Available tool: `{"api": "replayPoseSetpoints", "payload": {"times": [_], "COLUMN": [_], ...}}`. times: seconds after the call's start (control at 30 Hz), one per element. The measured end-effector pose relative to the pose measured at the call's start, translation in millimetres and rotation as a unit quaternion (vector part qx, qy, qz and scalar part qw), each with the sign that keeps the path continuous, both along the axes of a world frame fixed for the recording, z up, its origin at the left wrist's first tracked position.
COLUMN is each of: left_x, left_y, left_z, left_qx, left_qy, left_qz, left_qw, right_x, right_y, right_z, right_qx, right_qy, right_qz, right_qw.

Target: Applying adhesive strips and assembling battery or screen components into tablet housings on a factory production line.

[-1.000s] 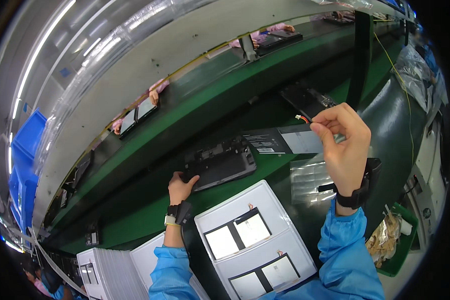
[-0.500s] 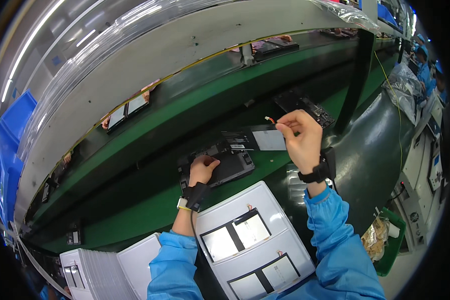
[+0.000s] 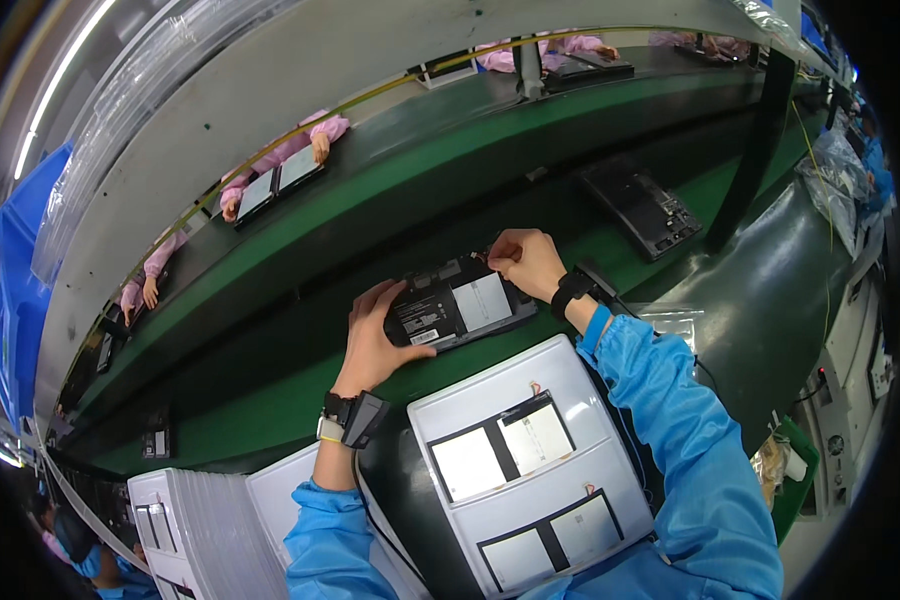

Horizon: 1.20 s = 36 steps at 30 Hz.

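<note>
A flat black battery (image 3: 482,302) with a pale panel lies in a dark device casing (image 3: 520,314) on the green belt. My left hand (image 3: 368,338) grips the left end of the casing, thumb along the near edge and fingers over the far side. At the far right corner of the battery, my right hand (image 3: 530,264) pinches the short coloured battery cable (image 3: 484,257). The cable's plug is hidden by the fingers. Dark bands sit on both wrists.
A white tray (image 3: 592,432) with several batteries stands close before me, beside stacked white trays (image 3: 205,520). Another opened casing (image 3: 642,210) lies at the far right on the belt. A dark post (image 3: 755,150) rises there. People in pink sleeves (image 3: 295,145) work across the belt.
The battery has come left and down from beside the casing to lie in it. My left hand has shifted from inside the casing to its left end; my right hand has moved left.
</note>
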State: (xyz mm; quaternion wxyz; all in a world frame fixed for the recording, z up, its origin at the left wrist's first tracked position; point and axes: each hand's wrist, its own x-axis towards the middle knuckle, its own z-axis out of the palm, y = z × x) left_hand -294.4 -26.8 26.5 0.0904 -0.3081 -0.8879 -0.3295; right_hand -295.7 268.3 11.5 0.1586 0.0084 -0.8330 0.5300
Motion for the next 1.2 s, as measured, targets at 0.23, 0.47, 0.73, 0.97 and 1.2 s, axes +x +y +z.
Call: {"api": "replayPoseSetpoints", "payload": {"times": [0.23, 0.47, 0.73, 0.97, 1.2], "left_x": [0, -2, 2, 0, 1], "left_y": [-15, -17, -24, -23, -41], "left_z": [-41, -42, -36, -32, -44], "left_qx": [0.041, 0.027, -0.05, -0.076, -0.194], "left_qy": [-0.029, -0.001, 0.009, 0.026, 0.058], "left_qz": [-0.016, -0.026, -0.011, -0.014, -0.056], "left_qw": [0.999, 0.999, 0.999, 0.997, 0.978], "right_x": [-6, -13, 3, 10, 11], "right_y": [-11, -21, -11, -14, -27], "right_z": [-22, -40, -33, -27, -30], "right_qx": [-0.019, -0.004, 0.243, 0.337, 0.359], "right_qy": [0.001, 0.039, 0.017, 0.025, -0.002], "right_qz": [0.002, 0.016, 0.152, 0.185, 0.204], "right_qw": [1.0, 0.999, 0.958, 0.923, 0.911]}}
